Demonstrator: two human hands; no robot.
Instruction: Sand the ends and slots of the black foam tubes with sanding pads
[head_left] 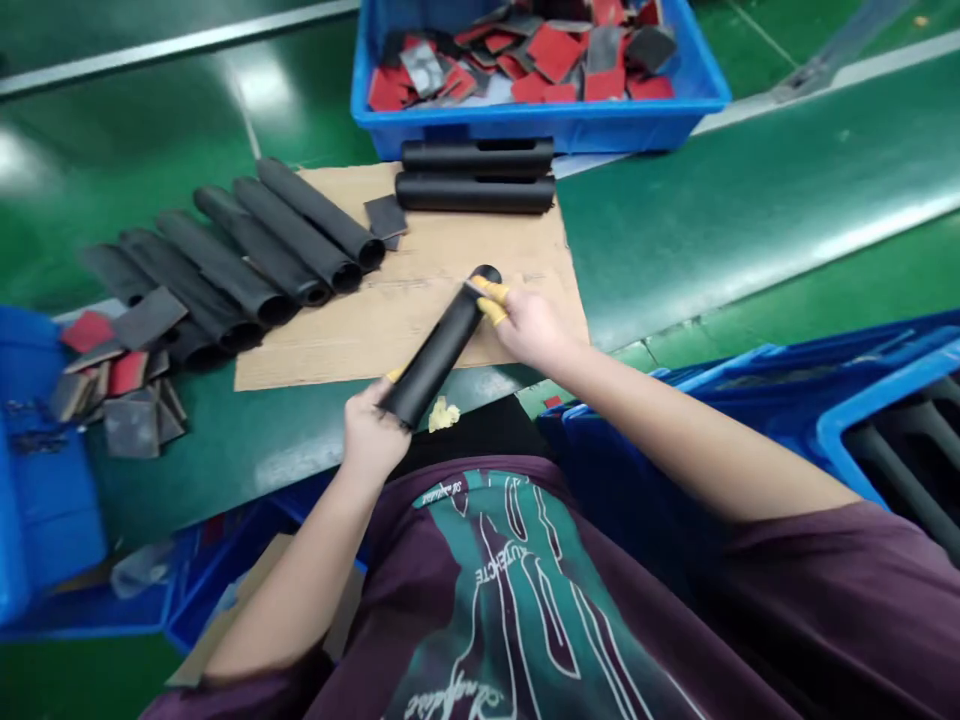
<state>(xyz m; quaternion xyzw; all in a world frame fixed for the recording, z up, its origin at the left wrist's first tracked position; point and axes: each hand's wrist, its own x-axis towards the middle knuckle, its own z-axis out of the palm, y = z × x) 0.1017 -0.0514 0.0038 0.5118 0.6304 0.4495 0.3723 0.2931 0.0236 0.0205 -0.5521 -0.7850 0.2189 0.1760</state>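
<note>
A black foam tube (442, 345) is held slanted over the near edge of a cardboard sheet (420, 300). My left hand (371, 435) is wrapped round its lower end. My right hand (525, 322), with yellow finger cots on two fingertips, pinches the upper end near the tube's mouth. A row of several black tubes (247, 255) lies side by side on the left of the cardboard. Two more black tubes (476, 175) lie stacked crosswise at the cardboard's far edge. A small dark square pad (386, 217) rests beside the row.
A blue bin (540, 120) of red and grey pads stands at the back. A loose pile of pads (124, 375) lies at left by a blue crate (45, 500). Blue crates (862, 400) holding tubes stand at right. A yellow scrap (444, 413) lies on the green belt.
</note>
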